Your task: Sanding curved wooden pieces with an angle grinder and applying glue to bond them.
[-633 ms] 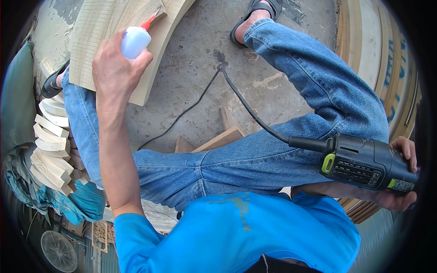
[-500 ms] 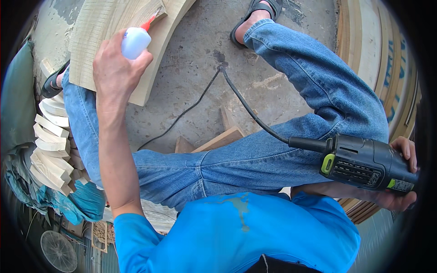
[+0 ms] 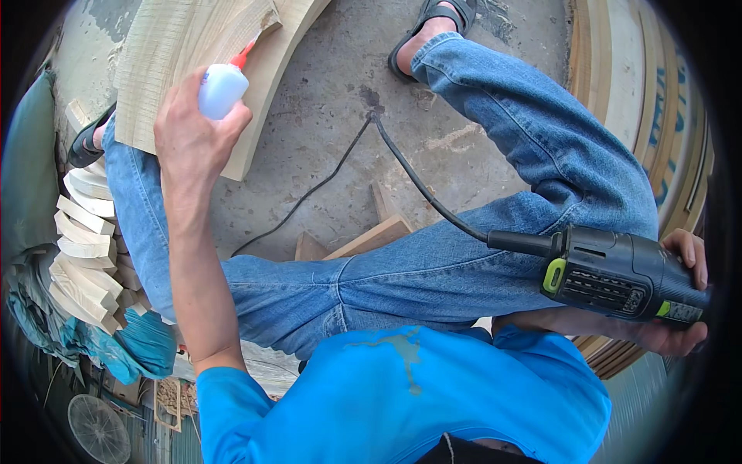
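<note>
In my left hand (image 3: 189,135) is a small white squeeze bottle (image 3: 222,91) with a red nozzle. The bottle is tilted, its tip close to the end of a wooden piece (image 3: 247,29) that lies on a broad curved wooden board (image 3: 166,69). My fingers wrap around the bottle's far side and are partly hidden by it. Off to the right, my right hand (image 3: 684,309) grips a black corded power tool (image 3: 618,274) with green accents, held beside my bent leg. The tool's working end is cut off by the dark rim of the picture.
A black cable (image 3: 417,182) runs from the tool across the concrete floor (image 3: 309,139). Curved wooden pieces (image 3: 85,255) are stacked at the left, beside teal cloth (image 3: 147,348). Long curved boards (image 3: 649,100) stand at the right. A wooden offcut (image 3: 375,236) lies near my leg.
My left hand and the squeeze bottle have shifted slightly toward me and to the left, the nozzle drawing back along the wooden piece. My right hand and the power tool stay nearly still.
</note>
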